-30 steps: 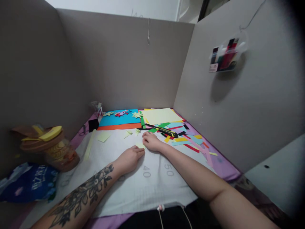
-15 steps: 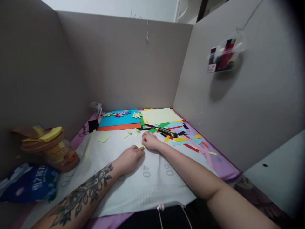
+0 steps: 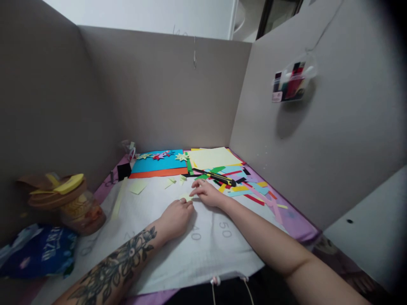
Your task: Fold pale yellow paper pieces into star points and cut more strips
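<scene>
A small pale yellow-green paper piece lies on the white cloth at the middle. My left hand has its fingers curled at the lower edge of that paper, pressing it. My right hand is at the paper's right side, its fingers apart and nothing gripped between them. Two small folded pale pieces, a left one and a right one, sit just beyond. A pale square and a long pale strip lie further left.
Behind are blue sheets with folded paper stars, and cream sheets. A black and yellow cutter lies among coloured strips at right. A lidded cup and blue packet stand left. Grey panels surround the table.
My right hand has opened its fingers and shifted slightly right, off the paper. My left hand's fingers have curled more. The whole view has tilted slightly.
</scene>
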`<move>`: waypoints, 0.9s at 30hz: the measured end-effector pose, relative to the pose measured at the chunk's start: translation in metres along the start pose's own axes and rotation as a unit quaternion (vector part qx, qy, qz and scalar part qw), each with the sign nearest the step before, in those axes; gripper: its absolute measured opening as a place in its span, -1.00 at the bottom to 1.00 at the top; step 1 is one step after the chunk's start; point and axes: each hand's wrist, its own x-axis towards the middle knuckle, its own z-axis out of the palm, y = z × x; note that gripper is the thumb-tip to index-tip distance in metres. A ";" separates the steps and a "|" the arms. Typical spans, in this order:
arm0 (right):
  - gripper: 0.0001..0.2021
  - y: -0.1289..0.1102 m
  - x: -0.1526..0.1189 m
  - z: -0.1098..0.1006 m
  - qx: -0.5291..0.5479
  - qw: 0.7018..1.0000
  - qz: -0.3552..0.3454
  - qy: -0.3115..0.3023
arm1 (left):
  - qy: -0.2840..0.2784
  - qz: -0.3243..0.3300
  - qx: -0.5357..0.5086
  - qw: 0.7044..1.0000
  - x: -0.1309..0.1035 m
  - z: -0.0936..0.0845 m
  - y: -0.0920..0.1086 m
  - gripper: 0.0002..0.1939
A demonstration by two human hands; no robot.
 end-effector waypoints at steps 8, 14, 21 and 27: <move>-0.74 0.001 -0.013 -0.007 -0.122 0.990 0.046 -0.057 | -0.004 0.014 0.011 1.000 -0.001 -0.008 0.004 -0.86; -0.70 -0.002 -0.008 -0.006 -0.150 0.982 0.103 -0.053 | -0.015 0.020 0.002 1.000 -0.009 -0.017 0.011 -0.85; -0.63 -0.010 -0.017 -0.008 -0.073 0.996 -0.036 0.023 | 0.039 0.002 -0.090 0.995 -0.021 -0.015 -0.017 -0.69; -0.67 -0.013 -0.019 -0.003 -0.019 0.993 -0.106 -0.043 | 0.049 0.017 -0.012 0.999 -0.017 -0.008 -0.032 -0.76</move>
